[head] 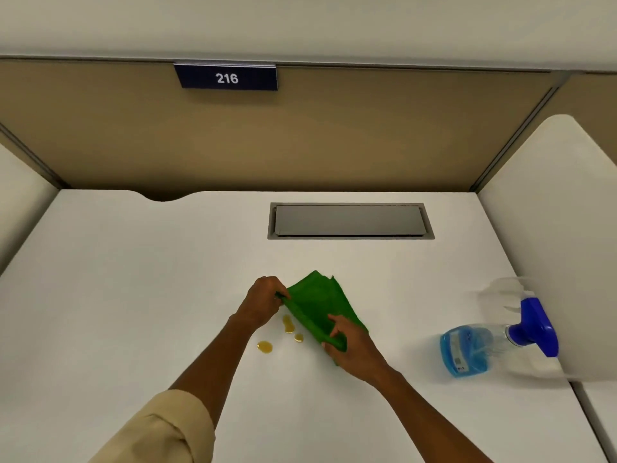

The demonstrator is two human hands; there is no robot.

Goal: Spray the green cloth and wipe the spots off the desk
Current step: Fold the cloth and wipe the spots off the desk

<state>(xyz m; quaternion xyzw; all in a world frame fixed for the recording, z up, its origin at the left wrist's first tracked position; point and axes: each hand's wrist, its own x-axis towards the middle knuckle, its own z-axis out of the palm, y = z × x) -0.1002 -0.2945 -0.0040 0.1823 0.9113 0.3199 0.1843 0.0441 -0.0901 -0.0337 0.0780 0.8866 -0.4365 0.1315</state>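
White desk, green cloth in both hands, L & R.

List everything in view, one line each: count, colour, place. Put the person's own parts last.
green cloth: one, green, desk centre, held up by both hands
spots: three, amber, on the desk just left of the cloth
spray bottle: one, clear with blue liquid and blue trigger head, on the desk at right, by the side panel
desk: one, white
cable hatch: one, grey, set into the desk's far side
number plate: one, dark blue, reads 216, top of the tan partition
left hand: grips the cloth's left edge
right hand: grips the cloth's near edge
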